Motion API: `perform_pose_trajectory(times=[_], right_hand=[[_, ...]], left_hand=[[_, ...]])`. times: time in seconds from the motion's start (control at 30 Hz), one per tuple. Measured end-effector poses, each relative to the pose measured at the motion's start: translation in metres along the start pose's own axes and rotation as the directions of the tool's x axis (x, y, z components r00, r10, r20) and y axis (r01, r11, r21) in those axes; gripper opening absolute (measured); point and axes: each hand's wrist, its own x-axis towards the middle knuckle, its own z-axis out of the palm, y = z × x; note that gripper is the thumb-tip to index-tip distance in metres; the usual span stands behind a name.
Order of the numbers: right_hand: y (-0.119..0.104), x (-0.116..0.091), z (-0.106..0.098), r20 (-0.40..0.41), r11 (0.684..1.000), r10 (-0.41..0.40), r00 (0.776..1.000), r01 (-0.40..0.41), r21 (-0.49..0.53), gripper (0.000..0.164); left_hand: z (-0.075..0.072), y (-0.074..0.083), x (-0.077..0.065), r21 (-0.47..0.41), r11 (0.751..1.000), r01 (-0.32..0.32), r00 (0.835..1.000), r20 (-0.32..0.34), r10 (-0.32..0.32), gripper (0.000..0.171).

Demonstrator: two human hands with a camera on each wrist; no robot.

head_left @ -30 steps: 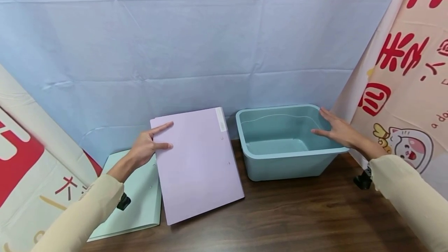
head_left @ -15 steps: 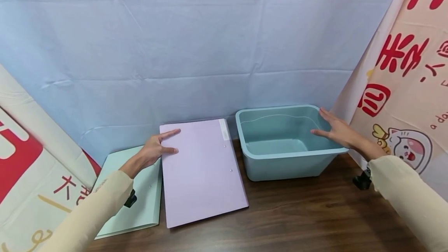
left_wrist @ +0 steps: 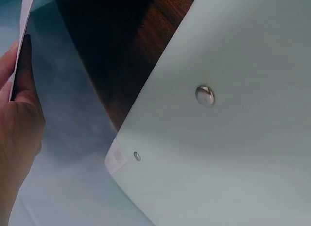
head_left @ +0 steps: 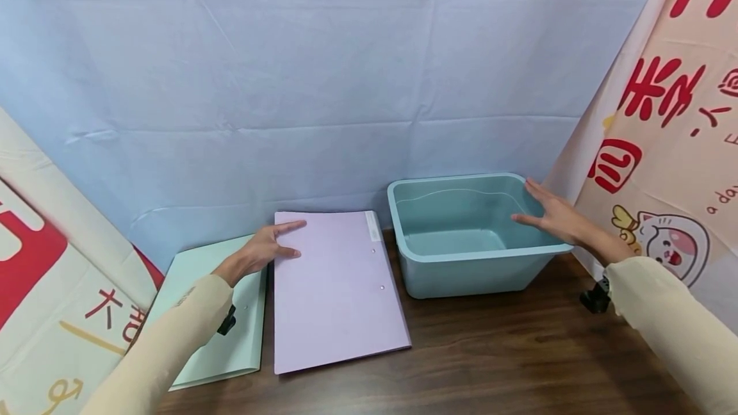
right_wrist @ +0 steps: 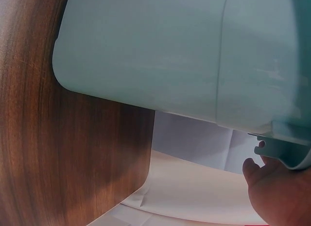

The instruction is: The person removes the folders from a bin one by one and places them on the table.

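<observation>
My left hand pinches the upper left edge of a lavender file folder. In the left wrist view, the fingers lie on both faces of the folder's thin edge. The folder has a white label at its upper right corner and two metal rivets. Left of it, partly under my left arm, a pale mint folder lies on the table. My right hand holds the right rim of a teal plastic bin, thumb over the inside. From the right wrist view, other fingers show beneath the rim.
The dark wooden table runs in front of the bin and folders. A light blue cloth hangs right behind them. Printed cloths with red characters hang at the left and right.
The lavender folder has come down and slightly right with my left hand, and its top now sits lower beside the bin. My right hand and the bin have stayed put.
</observation>
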Motion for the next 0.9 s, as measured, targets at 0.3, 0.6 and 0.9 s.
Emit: perform_pose_trajectory(times=[0.3,0.6,0.9], right_hand=[[-0.001,-0.001,0.0,-0.001,1.0,0.0,1.0,0.0,-0.002,0.106],[-0.002,0.0,0.0,0.002,1.0,0.01,1.0,-0.01,0.001,0.106],[-0.003,-0.001,-0.001,-0.003,1.0,0.018,1.0,-0.018,-0.001,0.106]], left_hand=[[0.006,-0.01,0.009,0.054,0.996,0.064,0.997,0.037,-0.066,0.08],[0.01,-0.02,0.014,0.101,0.989,0.104,0.994,0.019,-0.106,0.078],[0.021,-0.023,0.013,0.154,0.974,0.168,0.985,-0.052,-0.162,0.083]])
